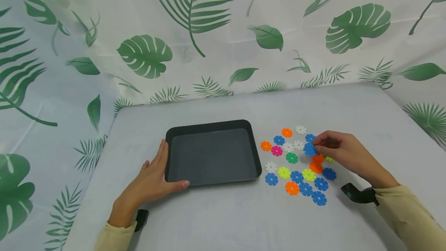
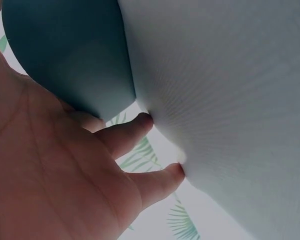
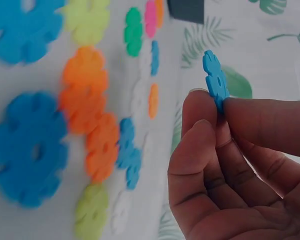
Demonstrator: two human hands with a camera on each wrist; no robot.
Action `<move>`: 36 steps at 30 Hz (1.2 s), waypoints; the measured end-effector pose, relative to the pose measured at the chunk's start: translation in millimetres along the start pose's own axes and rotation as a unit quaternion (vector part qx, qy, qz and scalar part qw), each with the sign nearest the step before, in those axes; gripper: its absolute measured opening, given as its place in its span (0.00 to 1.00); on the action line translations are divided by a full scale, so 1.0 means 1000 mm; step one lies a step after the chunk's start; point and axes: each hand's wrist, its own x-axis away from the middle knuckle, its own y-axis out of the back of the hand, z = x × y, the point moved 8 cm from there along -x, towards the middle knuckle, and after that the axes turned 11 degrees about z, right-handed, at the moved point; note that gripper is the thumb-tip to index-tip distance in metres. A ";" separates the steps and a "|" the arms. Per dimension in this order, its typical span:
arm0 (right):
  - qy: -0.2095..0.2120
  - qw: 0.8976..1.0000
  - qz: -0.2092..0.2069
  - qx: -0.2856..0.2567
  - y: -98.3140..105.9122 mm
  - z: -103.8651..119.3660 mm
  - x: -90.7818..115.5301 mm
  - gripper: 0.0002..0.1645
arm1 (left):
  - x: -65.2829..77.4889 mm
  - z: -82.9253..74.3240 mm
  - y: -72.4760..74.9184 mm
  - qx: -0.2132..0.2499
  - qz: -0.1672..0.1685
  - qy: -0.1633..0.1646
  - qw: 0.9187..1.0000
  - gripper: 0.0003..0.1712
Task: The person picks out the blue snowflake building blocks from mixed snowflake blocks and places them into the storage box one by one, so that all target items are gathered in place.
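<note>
My right hand [image 1: 341,151] pinches a blue snowflake disc [image 3: 216,80] between thumb and fingertips, raised over the right part of a spread of discs. Seen from the right wrist, that disc is nearly edge-on, notched round its rim, with a small hole. At the dark grey rectangular tray [image 1: 213,156], my left hand [image 1: 151,179] rests against the near left corner. Its straight fingers lie along the left side, and the thumb touches the front rim. In the left wrist view the tray's outer wall [image 2: 75,55] hides part of the fingers.
Right of the tray lie several flat discs: green [image 1: 292,158], pink [image 1: 277,150], yellow [image 1: 283,172], white [image 1: 270,166], orange [image 1: 292,188] and blue [image 1: 319,198]. Some orange ones overlap below the right hand. A leaf-patterned cloth [image 1: 216,61] stands behind the white table [image 1: 223,220].
</note>
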 end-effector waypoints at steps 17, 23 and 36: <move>0.076 0.997 0.025 -0.010 -0.004 0.062 -0.034 0.13 | 0.000 0.001 0.000 -0.012 -0.004 -0.005 1.000 0.81; 0.103 0.994 0.040 -0.026 -0.005 0.085 -0.047 0.13 | 0.000 0.000 0.000 -0.005 -0.001 -0.004 1.000 0.81; 0.132 0.986 0.070 -0.069 -0.024 0.126 -0.072 0.12 | 0.001 -0.001 0.001 0.001 -0.001 -0.007 1.000 0.80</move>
